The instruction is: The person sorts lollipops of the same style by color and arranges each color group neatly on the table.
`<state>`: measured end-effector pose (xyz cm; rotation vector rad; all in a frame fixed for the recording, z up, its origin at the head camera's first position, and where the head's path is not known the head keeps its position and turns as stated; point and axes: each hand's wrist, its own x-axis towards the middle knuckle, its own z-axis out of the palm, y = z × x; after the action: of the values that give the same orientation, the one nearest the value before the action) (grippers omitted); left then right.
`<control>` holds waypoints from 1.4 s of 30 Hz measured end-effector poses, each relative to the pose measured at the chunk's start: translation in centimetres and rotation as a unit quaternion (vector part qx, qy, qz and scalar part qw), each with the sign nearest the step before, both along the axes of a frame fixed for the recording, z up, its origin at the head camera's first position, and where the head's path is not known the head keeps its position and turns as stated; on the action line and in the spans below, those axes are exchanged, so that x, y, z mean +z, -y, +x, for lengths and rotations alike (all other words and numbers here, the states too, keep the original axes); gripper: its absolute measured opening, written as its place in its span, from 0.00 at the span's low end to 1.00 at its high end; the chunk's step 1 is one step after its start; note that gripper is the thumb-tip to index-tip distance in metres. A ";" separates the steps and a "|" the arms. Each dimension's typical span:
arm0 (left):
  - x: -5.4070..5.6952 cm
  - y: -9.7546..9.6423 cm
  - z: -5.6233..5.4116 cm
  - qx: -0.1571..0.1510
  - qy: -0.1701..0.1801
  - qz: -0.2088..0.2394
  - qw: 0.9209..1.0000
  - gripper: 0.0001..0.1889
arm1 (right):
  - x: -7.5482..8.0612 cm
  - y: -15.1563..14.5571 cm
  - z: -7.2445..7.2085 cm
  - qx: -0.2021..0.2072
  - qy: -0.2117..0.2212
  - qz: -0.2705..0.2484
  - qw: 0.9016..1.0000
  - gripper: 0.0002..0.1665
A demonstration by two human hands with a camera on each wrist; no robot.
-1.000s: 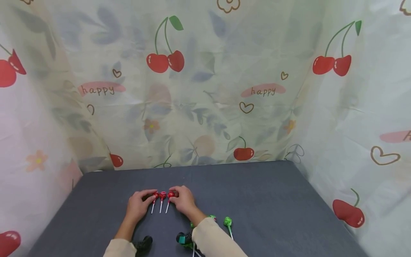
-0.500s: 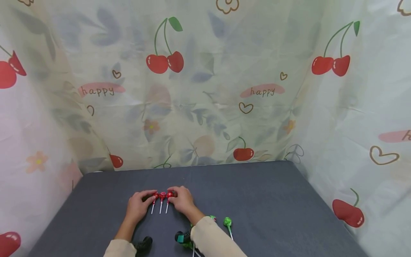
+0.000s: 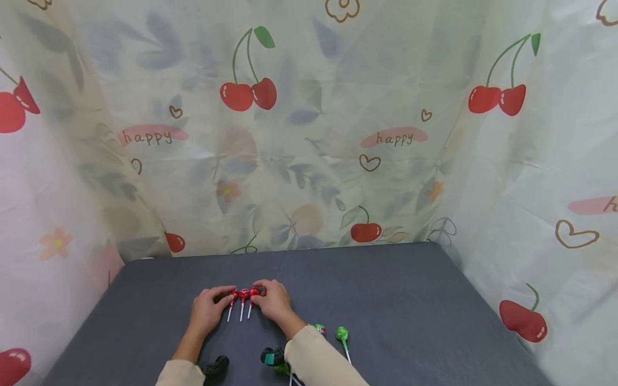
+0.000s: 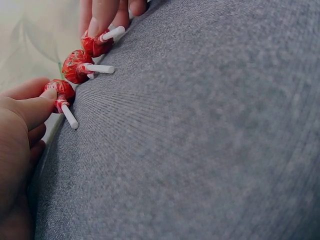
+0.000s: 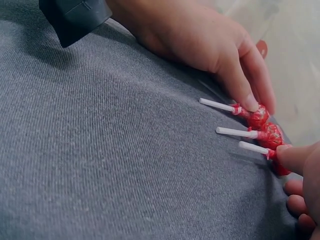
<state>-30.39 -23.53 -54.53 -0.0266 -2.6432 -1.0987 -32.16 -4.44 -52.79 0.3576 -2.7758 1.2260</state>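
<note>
Three red-wrapped lollipops with white sticks lie in a row on the dark grey cloth, sticks toward me in the head view. My left hand (image 3: 206, 311) pinches the head of the left lollipop (image 4: 62, 90) between thumb and fingers. At the other end, the right lollipop (image 4: 93, 46) is pinched the same way by my right hand (image 3: 276, 303). The middle lollipop (image 4: 75, 66) lies between them, touched by neither hand as far as I can see. Fingers partly cover both outer heads. The heads sit close together.
Green lollipops lie nearer me on the right: one green lollipop (image 3: 342, 333) stands apart, others are partly hidden under my right sleeve (image 3: 321, 356). Black wrist devices, such as the left one (image 3: 215, 369), sit by both forearms. A patterned curtain (image 3: 299, 134) surrounds the table (image 3: 386, 300).
My right hand has slid slightly left with the right lollipop, narrowing its gap to the middle one. My left hand has stayed in place.
</note>
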 end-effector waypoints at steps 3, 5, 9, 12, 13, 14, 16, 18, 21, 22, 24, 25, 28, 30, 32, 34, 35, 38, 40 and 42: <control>0.0 0.0 0.0 0.001 0.000 0.001 1.000 0.14 | 0.0 0.1 0.0 -0.008 0.006 0.002 1.000 0.15; 0.0 0.0 0.0 0.002 0.000 0.000 1.000 0.14 | 0.0 0.2 0.0 -0.011 -0.003 0.003 1.000 0.14; 0.0 -0.1 0.0 0.003 0.001 0.001 1.000 0.14 | 0.0 0.2 0.1 -0.017 -0.008 0.005 1.000 0.12; 0.0 0.0 0.1 0.001 -0.001 0.000 1.000 0.14 | 0.0 0.1 0.1 -0.016 -0.002 0.004 1.000 0.11; 0.0 0.0 0.0 0.001 -0.002 -0.001 1.000 0.14 | 0.1 0.1 0.1 -0.015 -0.002 0.004 1.000 0.10; 0.0 0.0 0.1 0.001 -0.003 -0.002 1.000 0.14 | 0.1 0.1 0.1 -0.014 -0.001 0.002 1.000 0.10; 0.0 0.0 0.1 0.001 -0.006 -0.003 1.000 0.14 | 0.0 0.0 0.1 -0.011 0.001 0.000 1.000 0.10; 0.0 -0.1 0.1 0.001 -0.006 -0.003 1.000 0.14 | 0.0 -0.1 0.1 -0.009 0.001 -0.001 1.000 0.10; 0.1 -0.1 0.1 0.001 -0.005 -0.002 1.000 0.14 | 0.0 -0.1 0.1 -0.008 0.003 -0.001 1.000 0.10; 0.2 -0.1 0.2 0.001 -0.004 -0.002 1.000 0.14 | 0.0 -0.1 0.0 -0.008 0.001 -0.001 1.000 0.10; 0.2 -0.1 0.2 0.002 0.000 -0.002 1.000 0.14 | 0.0 -0.1 0.0 -0.008 0.001 0.001 1.000 0.11; 0.2 -0.1 0.2 0.002 0.002 -0.001 1.000 0.14 | 0.0 -0.1 0.0 -0.007 -0.001 0.001 1.000 0.12; 0.2 -0.1 0.2 0.003 0.007 0.000 1.000 0.14 | 0.0 -0.1 -0.1 -0.007 -0.001 0.003 1.000 0.12; 0.2 -0.1 0.1 0.003 0.009 0.001 1.000 0.14 | 0.0 0.0 -0.1 -0.007 0.000 0.001 1.000 0.13; 0.2 -0.1 0.1 0.003 0.009 0.001 1.000 0.14 | 0.1 0.0 -0.1 -0.008 0.006 -0.001 1.000 0.13; 0.2 -0.1 0.1 0.003 0.010 0.001 1.000 0.14 | 0.0 0.0 -0.1 -0.010 0.010 -0.003 1.000 0.12; 0.2 -0.1 0.1 0.004 0.010 0.001 1.000 0.14 | 0.0 0.0 -0.1 -0.010 0.010 -0.003 1.000 0.12; 0.1 0.0 0.1 0.005 0.010 0.000 1.000 0.14 | 0.0 0.1 -0.1 -0.013 0.012 -0.001 1.000 0.12; 0.1 0.0 0.1 0.006 0.010 0.002 1.000 0.14 | 0.0 0.1 -0.1 -0.012 0.010 0.001 1.000 0.11; 0.1 0.0 0.1 0.007 0.010 0.002 1.000 0.14 | 0.1 0.1 -0.2 -0.010 0.010 0.004 1.000 0.11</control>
<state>-30.30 -23.49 -54.42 0.0029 -2.6549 -1.1063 -32.33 -4.52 -52.73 0.3174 -2.7951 1.2220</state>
